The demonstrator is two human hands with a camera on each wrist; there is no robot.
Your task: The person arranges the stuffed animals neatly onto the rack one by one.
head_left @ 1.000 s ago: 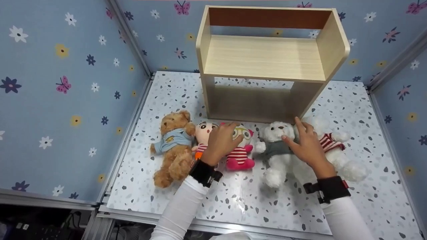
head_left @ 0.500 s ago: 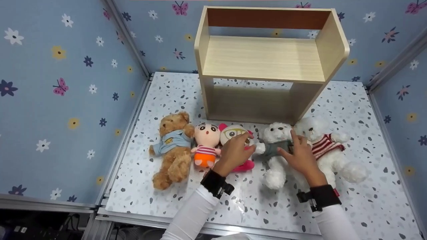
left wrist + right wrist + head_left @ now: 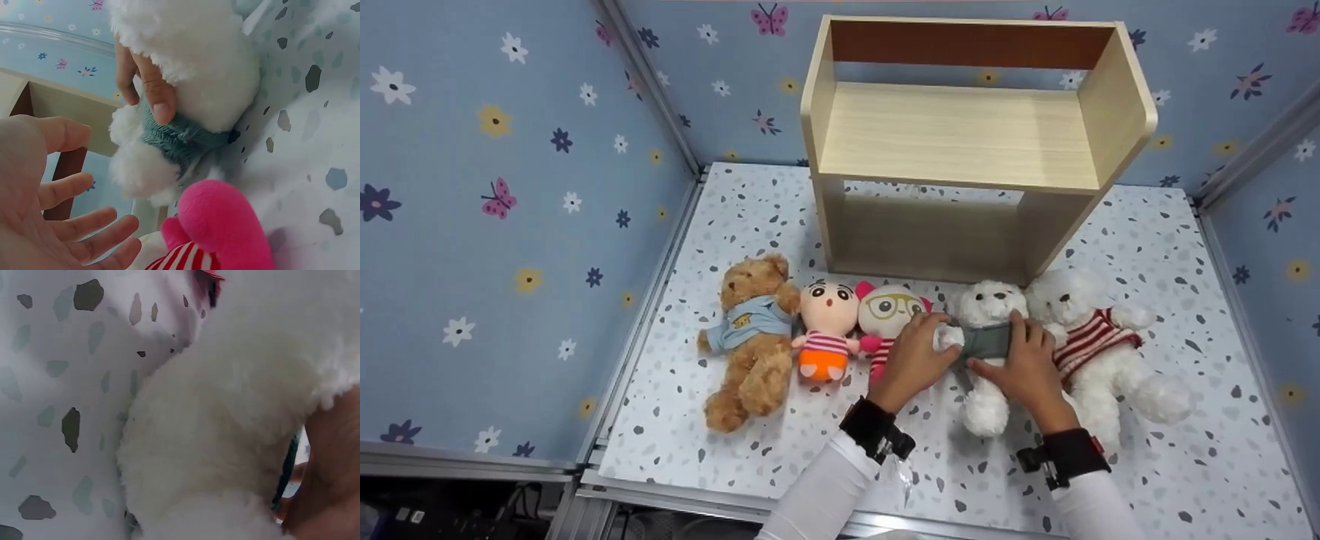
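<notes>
Two hands meet at the white bear (image 3: 986, 341) lying on the desk (image 3: 1110, 480) near the shelf (image 3: 960, 135): right hand (image 3: 1020, 367) fingers grip its green sweater; left hand (image 3: 911, 360) fingers spread, relaxed, beside it.

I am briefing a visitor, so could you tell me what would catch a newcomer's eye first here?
A row of five plush toys lies before the wooden shelf, from the brown teddy bear at the left end. Both hands meet on the white bear in the grey-green sweater: the right hand grips its body, the left hand reaches its arm.

Staged kids'-room booth — floral wallpaper panels (image 3: 510, 187), alu frame, terrazzo tabletop (image 3: 1147, 247).
</notes>
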